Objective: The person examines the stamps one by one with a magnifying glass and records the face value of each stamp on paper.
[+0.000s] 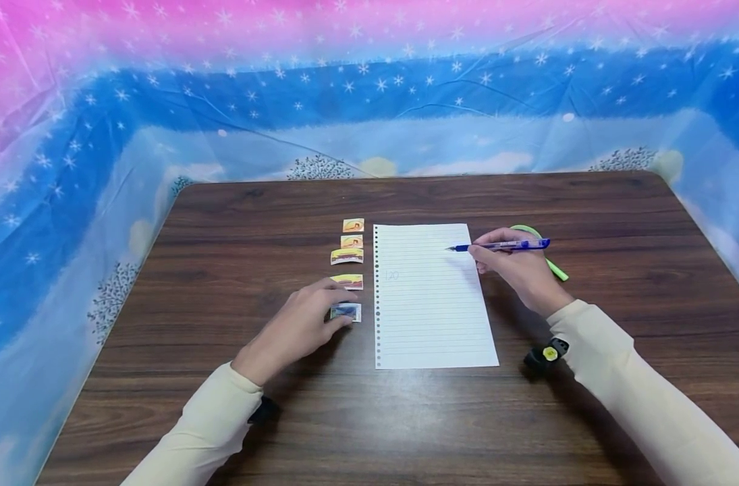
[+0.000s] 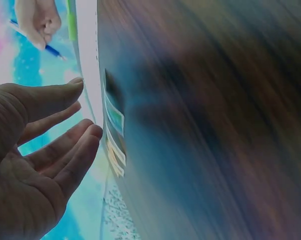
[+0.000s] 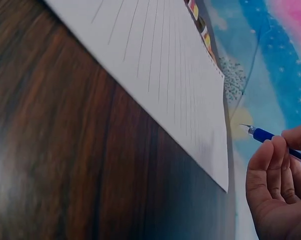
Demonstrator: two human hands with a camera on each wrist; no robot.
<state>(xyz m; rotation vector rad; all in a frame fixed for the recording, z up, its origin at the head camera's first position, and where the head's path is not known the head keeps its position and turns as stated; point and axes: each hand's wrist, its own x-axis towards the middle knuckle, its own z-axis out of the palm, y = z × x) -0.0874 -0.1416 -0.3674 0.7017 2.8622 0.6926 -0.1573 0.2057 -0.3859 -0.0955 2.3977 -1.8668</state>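
Between thumb and fingers my right hand (image 1: 517, 266) grips a blue pen (image 1: 497, 246), its tip above the right part of a lined, punched sheet of paper (image 1: 432, 324). The number 120 is written faintly near the sheet's left side. My left hand (image 1: 305, 324) hovers with loosely bent fingers over the lower cards of a column left of the sheet. A bluish card (image 1: 346, 312) shows between its thumb and fingers, and a yellow-red card (image 1: 347, 281) is partly hidden under them. In the left wrist view, the left hand (image 2: 45, 140) holds nothing.
Further up the column lie another yellow-red card (image 1: 347, 256) and two orange cards, the top one (image 1: 353, 225) apart. A bright green curved strip (image 1: 557, 268) lies partly behind the right hand. Patterned cloth (image 1: 369, 94) hangs around the brown wooden table (image 1: 254, 236).
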